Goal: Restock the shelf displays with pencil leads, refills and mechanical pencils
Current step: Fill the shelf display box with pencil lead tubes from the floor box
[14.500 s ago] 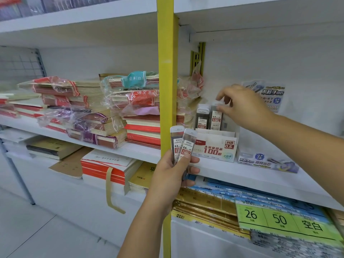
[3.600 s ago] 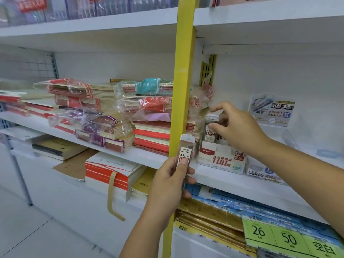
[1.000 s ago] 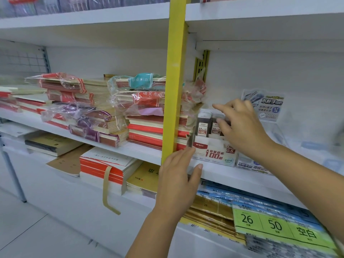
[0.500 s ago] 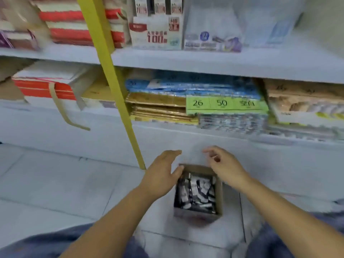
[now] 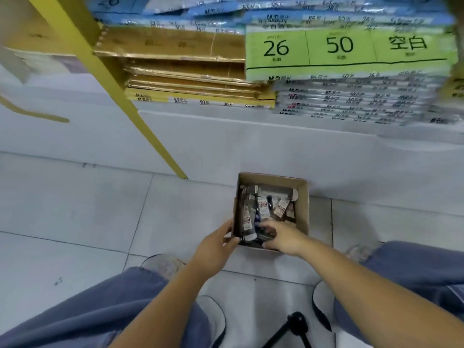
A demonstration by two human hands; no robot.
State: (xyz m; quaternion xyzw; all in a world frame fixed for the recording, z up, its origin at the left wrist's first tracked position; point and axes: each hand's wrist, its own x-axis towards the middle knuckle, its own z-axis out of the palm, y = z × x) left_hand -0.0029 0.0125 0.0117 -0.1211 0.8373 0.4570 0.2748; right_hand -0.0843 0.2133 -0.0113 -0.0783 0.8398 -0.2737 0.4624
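A small cardboard box [image 5: 302, 209] is seen on the tiled floor [image 5: 75, 209] at the foot of the shelf unit, just right of its yellow upright [image 5: 118, 96]. The stock to be shelved is held in it: a loose jumble of lead cases [image 5: 262, 205], slim dark tubes with pale caps and printed labels, some lying flat and some leaned against the left wall. The left hand [image 5: 214, 244] is laid against the near left corner of the box, fingers along the outer wall and thumb at the near edge; whether the cardboard is actually pinched cannot be told. The right hand [image 5: 285, 238] is lowered into the near end of the box with its fingers curled down over the cases, but the tips are hidden among them, so it cannot be said whether anything has been closed on. The cases are judged to be very light, rigid and smooth, likely to slip against one another when several are gathered at once; the leads inside are brittle, so drops and hard squeezing are best avoided. Each is best taken across its long flat sides near the middle rather than by the cap, which might be pulled off. The box is light and thin-walled and would probably slide on the tile if not steadied. Above, paper packs [image 5: 346, 46] are stacked on a shelf.
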